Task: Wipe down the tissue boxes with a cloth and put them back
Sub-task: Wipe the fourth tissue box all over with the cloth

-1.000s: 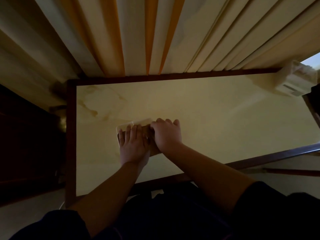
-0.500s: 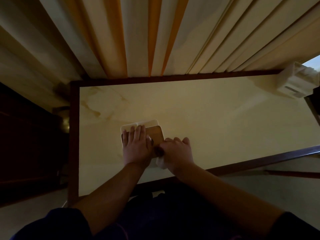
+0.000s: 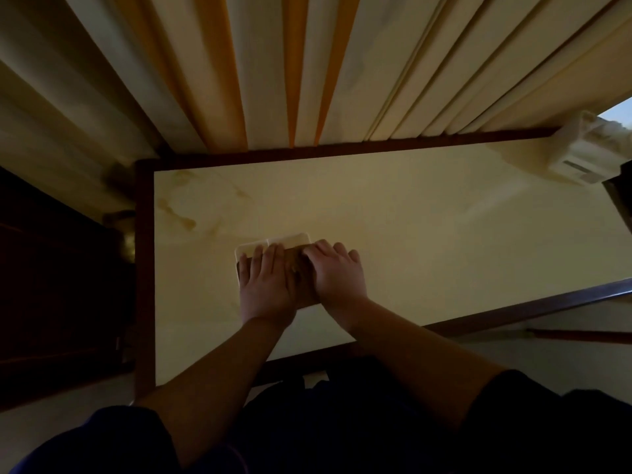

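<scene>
A tissue box [image 3: 293, 241] with a cream body and a brown wooden top lies near the left middle of the pale marble table [image 3: 444, 234]. My left hand [image 3: 265, 285] lies flat on the box's left half, fingers stretched out, holding it down. My right hand [image 3: 337, 273] presses on the box's right half, fingers pointing away from me. The cloth is hidden beneath that hand. A second, pale tissue box [image 3: 578, 155] stands at the table's far right corner.
Pleated cream and orange curtains [image 3: 307, 63] hang right behind the table's far edge. A dark wooden frame [image 3: 145, 268] borders the tabletop. Dark furniture [image 3: 51, 285] stands to the left. A dark object [image 3: 620, 196] juts in at the right edge.
My right hand has slid from the box's near right corner up across its top towards the far edge. My left hand has stayed flat on the box.
</scene>
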`<action>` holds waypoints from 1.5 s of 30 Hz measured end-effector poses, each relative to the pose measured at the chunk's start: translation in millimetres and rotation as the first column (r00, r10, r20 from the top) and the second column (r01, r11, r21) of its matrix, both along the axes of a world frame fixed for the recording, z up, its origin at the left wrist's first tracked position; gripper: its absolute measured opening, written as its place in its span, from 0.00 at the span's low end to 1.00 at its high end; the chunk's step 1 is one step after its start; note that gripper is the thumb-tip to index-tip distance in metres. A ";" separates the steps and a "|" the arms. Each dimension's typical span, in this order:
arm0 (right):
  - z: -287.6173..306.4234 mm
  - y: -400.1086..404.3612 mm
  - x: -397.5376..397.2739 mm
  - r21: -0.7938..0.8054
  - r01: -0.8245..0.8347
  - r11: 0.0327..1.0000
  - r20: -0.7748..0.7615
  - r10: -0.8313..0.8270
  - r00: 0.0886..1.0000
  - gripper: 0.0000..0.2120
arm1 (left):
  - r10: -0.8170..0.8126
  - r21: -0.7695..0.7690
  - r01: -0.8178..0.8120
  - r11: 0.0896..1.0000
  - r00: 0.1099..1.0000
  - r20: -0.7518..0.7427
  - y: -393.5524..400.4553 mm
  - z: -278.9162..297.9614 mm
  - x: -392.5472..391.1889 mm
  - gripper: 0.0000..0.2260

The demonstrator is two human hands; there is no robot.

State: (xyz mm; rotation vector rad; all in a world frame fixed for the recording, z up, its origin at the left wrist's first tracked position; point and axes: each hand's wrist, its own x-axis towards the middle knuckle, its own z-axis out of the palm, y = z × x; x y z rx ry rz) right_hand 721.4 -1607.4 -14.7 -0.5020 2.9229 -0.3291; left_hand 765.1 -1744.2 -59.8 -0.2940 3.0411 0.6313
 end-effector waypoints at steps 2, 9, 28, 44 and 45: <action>-4.8 9.3 14.8 0.021 -0.022 1.000 -0.069 0.023 0.997 0.07 | -0.011 -0.013 0.011 1.000 1.000 0.016 -1.1 -0.1 -0.6 0.30; -3.8 42.0 51.7 0.134 -0.182 0.974 -0.003 0.184 0.983 0.16 | -0.019 -0.005 0.020 1.000 0.999 0.042 -1.0 4.6 -1.0 0.31; 5.7 102.8 41.0 -0.289 -0.181 0.940 0.031 0.198 0.980 0.07 | -0.488 -0.036 0.557 0.830 0.756 0.435 -37.6 49.8 -22.1 0.62; 0.7 45.1 21.8 -0.224 -0.242 0.944 0.013 0.251 0.968 0.08 | -0.050 0.257 0.007 0.966 0.985 0.164 -26.1 38.3 -7.6 0.38; 1.3 42.7 22.3 -0.228 -0.203 0.952 0.012 0.212 0.977 0.08 | -0.011 0.231 -0.026 0.973 0.988 0.156 -21.1 32.5 -3.1 0.40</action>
